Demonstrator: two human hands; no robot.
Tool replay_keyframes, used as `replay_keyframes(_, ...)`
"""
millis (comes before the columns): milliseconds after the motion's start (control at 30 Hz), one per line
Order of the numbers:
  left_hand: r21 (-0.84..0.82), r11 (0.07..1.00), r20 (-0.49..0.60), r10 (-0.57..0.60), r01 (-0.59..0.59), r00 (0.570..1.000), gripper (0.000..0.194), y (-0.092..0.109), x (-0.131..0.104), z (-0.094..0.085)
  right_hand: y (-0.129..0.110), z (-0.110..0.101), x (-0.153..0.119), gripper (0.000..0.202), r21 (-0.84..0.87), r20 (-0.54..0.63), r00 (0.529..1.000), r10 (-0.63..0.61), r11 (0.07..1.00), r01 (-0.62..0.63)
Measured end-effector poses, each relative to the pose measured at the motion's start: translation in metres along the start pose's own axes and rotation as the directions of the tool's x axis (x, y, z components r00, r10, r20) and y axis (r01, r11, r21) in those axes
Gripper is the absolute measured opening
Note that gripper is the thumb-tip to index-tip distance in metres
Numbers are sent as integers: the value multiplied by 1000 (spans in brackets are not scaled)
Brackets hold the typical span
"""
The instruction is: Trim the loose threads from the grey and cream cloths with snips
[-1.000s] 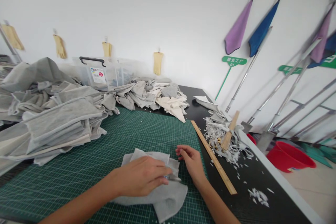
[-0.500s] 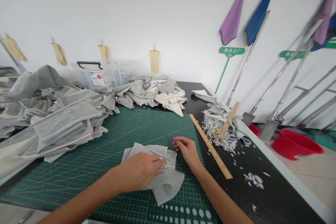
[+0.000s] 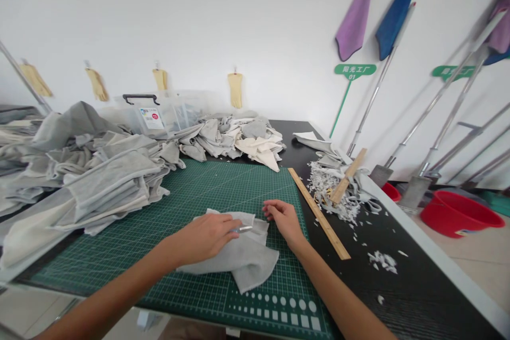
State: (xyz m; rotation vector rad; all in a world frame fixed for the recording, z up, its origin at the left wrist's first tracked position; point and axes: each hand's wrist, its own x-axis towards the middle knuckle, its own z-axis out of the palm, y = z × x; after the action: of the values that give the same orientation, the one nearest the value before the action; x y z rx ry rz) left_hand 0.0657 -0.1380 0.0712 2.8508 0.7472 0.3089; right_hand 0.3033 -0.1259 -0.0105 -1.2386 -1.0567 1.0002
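Observation:
On the green cutting mat lies a crumpled piece of light grey cloth, its lower corner spread toward me. Above its left part, my left hand is closed around small thread snips; the pale metal tip points right and the rest is hidden by the fingers. My right hand is just beyond the cloth's upper right edge. Its fingers are loosely curled and apart, with nothing visible in them.
Piles of grey cloth cover the left and back, before a clear plastic box. A wooden ruler lies along the mat's right edge. Beyond it are white scraps with another wooden strip. A red basin stands on the floor.
My left hand has lifted slightly and shifted left over the cloth, so the snips' tip now shows more clearly. The right hand stays near the cloth's edge. The view has tilted a little.

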Motion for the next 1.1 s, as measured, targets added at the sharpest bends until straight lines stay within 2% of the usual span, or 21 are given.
replay_keyframes(167, -59, 997, 18, 46, -45, 999, 35, 10, 4, 3, -2, 0, -1, 22, -4, 10, 1000, -4, 1000, 4)
replay_keyframes(333, -3, 999, 72, 36, -36, 997, 31, 16, 1, 1, -2, -1, -1, 22, -2, 11, 1000, -8, 1000, 8)
replay_keyframes(500, -18, 1000, 19, -13, 14, 1000, 36, 9, -7, 2, -1, 0, -1, 22, -4, 21, 1000, -8, 1000, 8)
replay_keyframes(633, -12, 1000, 20, -4, 4, 1000, 33, 6, -4, 4, -1, 0, -1, 22, -6, 24, 1000, -8, 1000, 8)
replay_keyframes(800, 0, 1000, -42, -21, 21, 999, 36, 6, 1, 5, 0, -1, 0, 22, -2, 27, 1000, -7, 1000, 7)
replay_keyframes(933, -18, 999, 31, 38, -37, 999, 32, 10, 3, 8, 2, -1, 1, 22, 7, 26, 1000, 2, 1000, -3)
replay_keyframes(1100, -45, 994, 36, 103, -102, 994, 37, 24, 0, 6, 2, -4, 2, 23, 21, 20, 1000, 20, 1000, -20)
